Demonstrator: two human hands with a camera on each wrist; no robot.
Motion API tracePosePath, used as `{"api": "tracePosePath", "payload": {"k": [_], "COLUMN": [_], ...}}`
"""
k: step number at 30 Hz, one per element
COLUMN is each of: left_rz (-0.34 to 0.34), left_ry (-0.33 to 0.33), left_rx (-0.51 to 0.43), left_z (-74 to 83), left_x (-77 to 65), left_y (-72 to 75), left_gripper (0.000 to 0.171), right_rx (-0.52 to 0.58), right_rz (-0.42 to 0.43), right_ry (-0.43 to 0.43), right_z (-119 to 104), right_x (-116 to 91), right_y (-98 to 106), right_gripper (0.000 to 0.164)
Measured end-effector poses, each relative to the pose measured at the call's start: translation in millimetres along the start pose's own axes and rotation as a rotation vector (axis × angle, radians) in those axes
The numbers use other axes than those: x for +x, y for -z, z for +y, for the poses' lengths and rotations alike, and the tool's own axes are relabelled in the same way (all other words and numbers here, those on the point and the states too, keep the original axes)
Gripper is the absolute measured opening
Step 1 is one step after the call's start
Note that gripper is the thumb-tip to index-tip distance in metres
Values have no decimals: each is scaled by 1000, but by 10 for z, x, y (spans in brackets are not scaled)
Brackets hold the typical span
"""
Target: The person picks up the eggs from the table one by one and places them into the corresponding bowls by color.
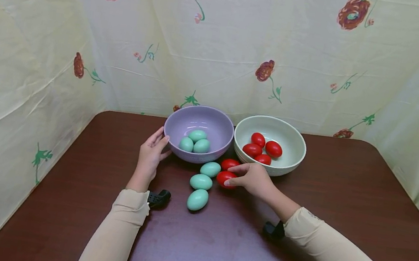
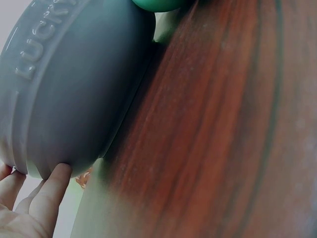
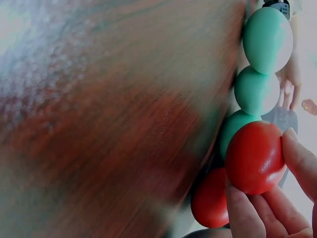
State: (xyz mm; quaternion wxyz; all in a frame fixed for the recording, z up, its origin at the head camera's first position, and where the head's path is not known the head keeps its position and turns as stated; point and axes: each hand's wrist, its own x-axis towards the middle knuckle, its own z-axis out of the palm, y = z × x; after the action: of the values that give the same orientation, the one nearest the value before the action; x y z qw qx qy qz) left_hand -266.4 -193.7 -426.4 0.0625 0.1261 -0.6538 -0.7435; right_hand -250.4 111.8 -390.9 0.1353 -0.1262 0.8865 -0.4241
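My left hand (image 1: 149, 155) holds the left side of a purple bowl (image 1: 177, 121), thumb near its rim. In the left wrist view, fingertips meet the outer wall of this bowl (image 2: 84, 84), which bears raised letters. Three mint-green eggs (image 1: 197, 136) lie inside. Between thumb and fingers, my right hand (image 1: 256, 182) pinches a red egg (image 3: 255, 158). A second red egg (image 3: 210, 201) sits just behind it on the table. Left of the right hand, three more mint-green eggs (image 1: 201, 182) form a row on the tabletop.
Touching the purple bowl, a pale white-green bowl (image 1: 293, 151) stands on the right with several red eggs (image 1: 273, 149) in it. Both bowls are near the back edge of the dark wooden table (image 1: 350, 186). Flowered cloth (image 1: 224, 40) hangs behind and at the sides.
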Motion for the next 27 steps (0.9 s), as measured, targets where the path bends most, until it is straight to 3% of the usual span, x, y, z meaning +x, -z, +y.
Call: {"api": "tracePosePath", "payload": {"k": [13, 27], "left_rz": [-3, -12], "left_ry": [-9, -16], "left_rx": [5, -32], "left_z": [5, -4], "left_x": [-20, -2], "left_y": [2, 2], "left_gripper": [56, 56], "right_rx": [-6, 79], "right_rz": [8, 74], "right_ry": [31, -35], "right_z": [-95, -236], "right_x": [-34, -52], "right_y": [180, 451], "right_gripper": [38, 45]}}
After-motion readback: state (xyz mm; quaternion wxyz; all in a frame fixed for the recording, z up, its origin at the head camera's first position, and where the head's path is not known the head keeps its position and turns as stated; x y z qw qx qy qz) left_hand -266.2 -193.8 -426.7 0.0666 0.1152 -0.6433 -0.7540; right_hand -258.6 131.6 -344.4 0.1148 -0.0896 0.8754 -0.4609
